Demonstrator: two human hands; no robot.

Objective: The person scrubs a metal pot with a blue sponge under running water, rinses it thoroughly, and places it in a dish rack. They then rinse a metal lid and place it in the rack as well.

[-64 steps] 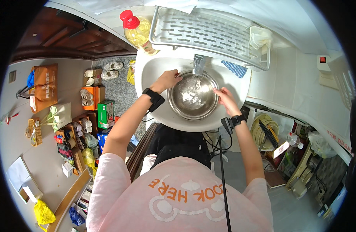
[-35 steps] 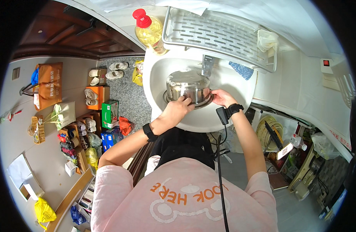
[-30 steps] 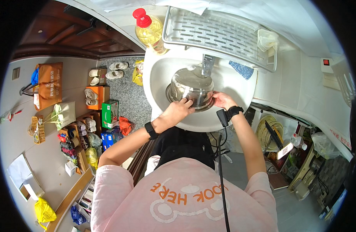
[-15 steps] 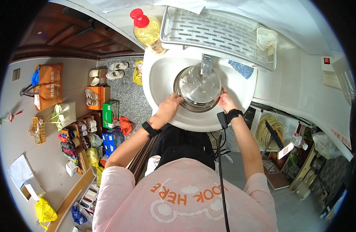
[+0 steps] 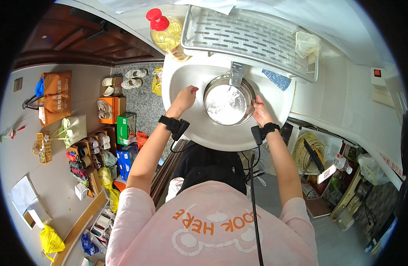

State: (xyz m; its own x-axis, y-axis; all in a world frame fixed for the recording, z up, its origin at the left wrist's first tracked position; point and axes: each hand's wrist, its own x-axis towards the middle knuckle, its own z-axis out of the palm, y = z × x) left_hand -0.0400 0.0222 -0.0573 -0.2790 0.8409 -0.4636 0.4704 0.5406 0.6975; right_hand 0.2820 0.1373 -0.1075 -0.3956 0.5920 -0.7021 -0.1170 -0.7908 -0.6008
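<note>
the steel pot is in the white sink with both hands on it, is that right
Not quite: only the right hand is on the steel pot in the white sink. The head view shows the left hand apart from it.

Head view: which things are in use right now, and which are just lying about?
In use:
metal pot
right hand, at the pot's edge
left hand, apart from the pot
white sink
faucet

Lying about:
red-capped bottle
slotted rack
blue cloth
white shoes
</note>
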